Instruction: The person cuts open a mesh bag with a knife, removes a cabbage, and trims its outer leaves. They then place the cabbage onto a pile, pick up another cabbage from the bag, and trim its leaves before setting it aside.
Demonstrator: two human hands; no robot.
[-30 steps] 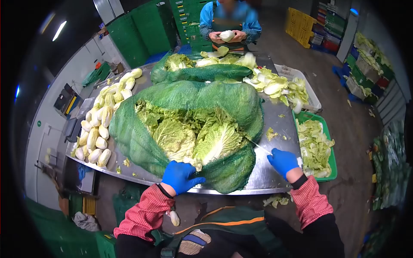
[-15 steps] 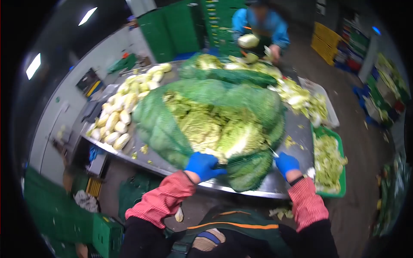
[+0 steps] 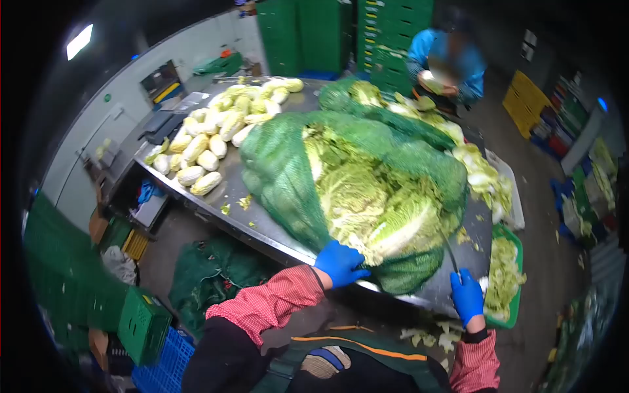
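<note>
A large green net bag (image 3: 282, 167) lies torn or cut open on the metal table, with leafy cabbages (image 3: 406, 226) showing in the opening. My left hand (image 3: 339, 263), in a blue glove, is closed at the bag's near edge, beside the lowest cabbage; what its fingers grip is too hidden to name. My right hand (image 3: 466, 296), also blue-gloved, is closed around the handle of a knife (image 3: 450, 254) at the table's near right edge. The thin blade points up and left towards the bag's right side.
Trimmed cabbages (image 3: 213, 134) are piled on the table (image 3: 262, 229) at the left. A green crate (image 3: 517, 281) of leaves stands at the right. Across the table, a person in blue (image 3: 472, 72) holds a cabbage. Netting (image 3: 209, 278) and a blue crate (image 3: 164, 363) are on the floor.
The view has turned, so the table appears more tilted. My right hand is lower and farther from the bag, and the knife blade shows more clearly. My left hand stays at the bag's near edge.
</note>
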